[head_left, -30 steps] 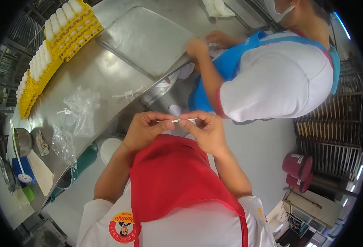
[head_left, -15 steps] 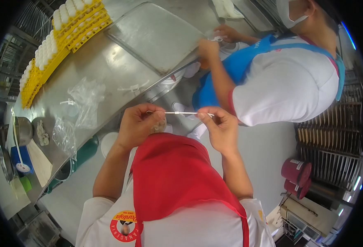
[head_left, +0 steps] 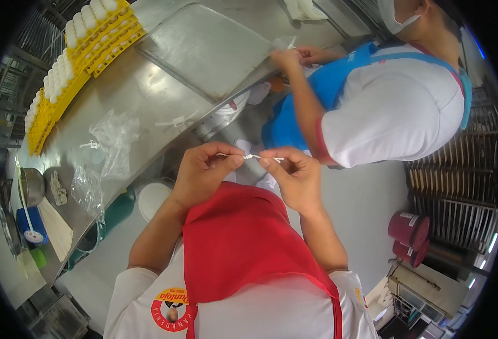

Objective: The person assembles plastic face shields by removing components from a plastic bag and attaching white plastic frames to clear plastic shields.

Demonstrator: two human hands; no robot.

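A thin white cord (head_left: 250, 156) with a small lump at its middle spans the short gap between my hands. My left hand (head_left: 203, 178) pinches one side of it between thumb and forefinger. On the other side, my right hand (head_left: 301, 179) grips it the same way, and loose ends show behind the fingers of both. Both hands are above my red apron (head_left: 237, 237), near the steel table's front edge. Similar small white pieces lie on the table, one (head_left: 176, 121) by the edge and another (head_left: 90, 145) beside a crumpled clear plastic bag (head_left: 113, 138).
On the steel table (head_left: 147, 113) stand yellow trays of white eggs (head_left: 105, 45) and a flat metal sheet pan (head_left: 209, 48). A co-worker in a blue apron (head_left: 328, 85) handles something small at the right. Racks (head_left: 452, 186) and dark red tubs (head_left: 408, 229) stand farther right.
My hands have drawn closer together, and the cord, straight and taut before, now spans a shorter gap and looks bent around its lump. The co-worker's hands have shifted slightly.
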